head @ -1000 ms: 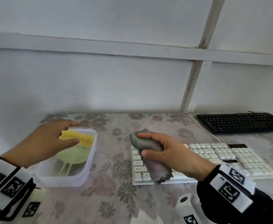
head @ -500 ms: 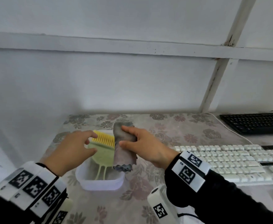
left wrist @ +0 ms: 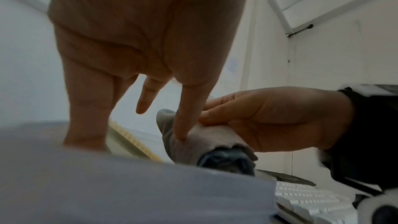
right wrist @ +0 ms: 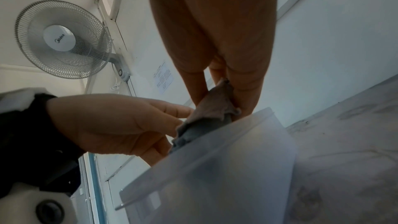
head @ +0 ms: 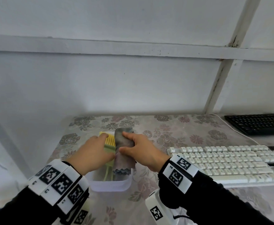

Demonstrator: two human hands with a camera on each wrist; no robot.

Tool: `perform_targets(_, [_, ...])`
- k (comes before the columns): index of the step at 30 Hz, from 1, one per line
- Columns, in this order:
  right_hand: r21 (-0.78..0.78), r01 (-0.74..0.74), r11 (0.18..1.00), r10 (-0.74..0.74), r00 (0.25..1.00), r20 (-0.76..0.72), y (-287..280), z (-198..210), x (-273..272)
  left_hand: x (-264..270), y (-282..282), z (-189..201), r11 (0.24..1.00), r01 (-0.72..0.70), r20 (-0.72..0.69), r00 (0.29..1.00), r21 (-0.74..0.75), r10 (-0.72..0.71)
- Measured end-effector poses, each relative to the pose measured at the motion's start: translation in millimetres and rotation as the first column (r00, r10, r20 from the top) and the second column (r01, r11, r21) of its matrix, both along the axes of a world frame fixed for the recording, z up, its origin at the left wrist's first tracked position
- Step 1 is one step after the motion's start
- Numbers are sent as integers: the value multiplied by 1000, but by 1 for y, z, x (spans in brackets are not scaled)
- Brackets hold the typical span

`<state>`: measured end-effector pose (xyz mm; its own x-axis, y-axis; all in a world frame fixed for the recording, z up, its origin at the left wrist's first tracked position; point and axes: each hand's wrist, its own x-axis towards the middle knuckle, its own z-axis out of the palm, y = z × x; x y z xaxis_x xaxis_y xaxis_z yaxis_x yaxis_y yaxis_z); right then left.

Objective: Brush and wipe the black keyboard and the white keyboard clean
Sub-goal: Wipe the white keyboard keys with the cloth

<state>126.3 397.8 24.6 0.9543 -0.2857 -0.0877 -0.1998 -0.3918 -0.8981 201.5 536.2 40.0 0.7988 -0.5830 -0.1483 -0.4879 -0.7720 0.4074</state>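
Over the translucent tub [head: 110, 185] at seven o'clock on the flowered surface [head: 165, 127], the right hand [head: 141, 151] grips a folded grey cloth [head: 123, 140], thumb and fingers curled round it. The left hand [head: 92, 153] hovers alongside, fingers loose, thumb touching the cloth (the yellow-green brush [head: 109, 143] lies beneath). White keyboard [head: 230, 163] at three o'clock, black keyboard [head: 256, 124] at two

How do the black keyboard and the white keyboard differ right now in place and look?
The black keyboard lies farther back by the wall; the white keyboard lies nearer the person. The black one has dark keys; the white one has pale keys with dark panels at its right end. Both lie flat on the floral tablecloth, and neither hand touches either.
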Motion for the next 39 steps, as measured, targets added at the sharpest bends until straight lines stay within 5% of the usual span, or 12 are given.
perform_targets(10, [41,29,999,-29,1000,0,-2,-5,1,-1,2,-5,963,-55,-55,998,-265,42])
perform_targets(16, [2,12,1000,-12,999,-32,0,-3,3,0,6,-2,883,-189,-265,961,-430,76])
perform_targets(21, [-183,-62,981,39,991,-128,9,8,13,-2,22,18,881,-174,-134,983,-441,127])
perform_targets(30, [-579,-344,739,73,895,-439,36,13,25,-4,39,34,881,-95,105,981,-463,161])
perform_targets(39, [-766,-314,561,8,927,-375,34,-1,13,-2,38,25,841,-74,83,987,-536,140])
